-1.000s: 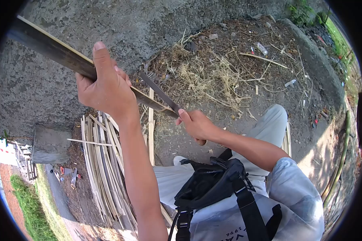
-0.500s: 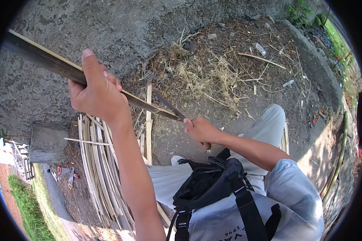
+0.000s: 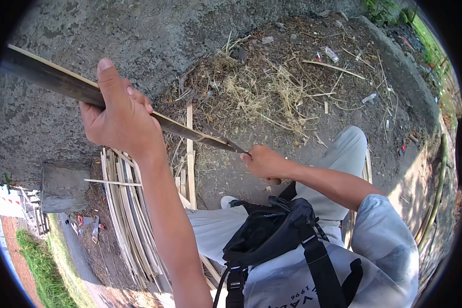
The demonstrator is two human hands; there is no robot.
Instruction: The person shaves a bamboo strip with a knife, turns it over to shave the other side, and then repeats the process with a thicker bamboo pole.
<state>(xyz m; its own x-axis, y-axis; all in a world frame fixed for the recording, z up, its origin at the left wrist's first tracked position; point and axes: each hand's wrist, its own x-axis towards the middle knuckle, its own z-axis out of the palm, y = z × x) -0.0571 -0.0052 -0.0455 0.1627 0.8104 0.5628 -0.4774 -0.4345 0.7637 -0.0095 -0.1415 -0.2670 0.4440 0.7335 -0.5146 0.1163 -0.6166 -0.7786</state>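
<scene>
A long dark strip with a pale edge point(image 3: 61, 82), like split bamboo, slants from the upper left down to the middle. My left hand point(image 3: 120, 115) is wrapped round it, thumb extended along it. My right hand point(image 3: 267, 163) is closed on the handle of a knife point(image 3: 233, 146), with part of the handle showing below the fist. The blade lies against the lower right end of the strip, partly hidden behind it.
Long pale strips point(image 3: 131, 220) lie in a bundle at the lower left, beside a concrete block point(image 3: 64, 187). Fibre shavings point(image 3: 272, 97) cover the ground ahead, with a plastic bottle point(image 3: 331, 54). A black bag point(image 3: 269, 231) hangs at my waist.
My right hand and the knife have moved slightly right, and the blade now lies closer along the strip. My left hand has shifted a little left with the strip.
</scene>
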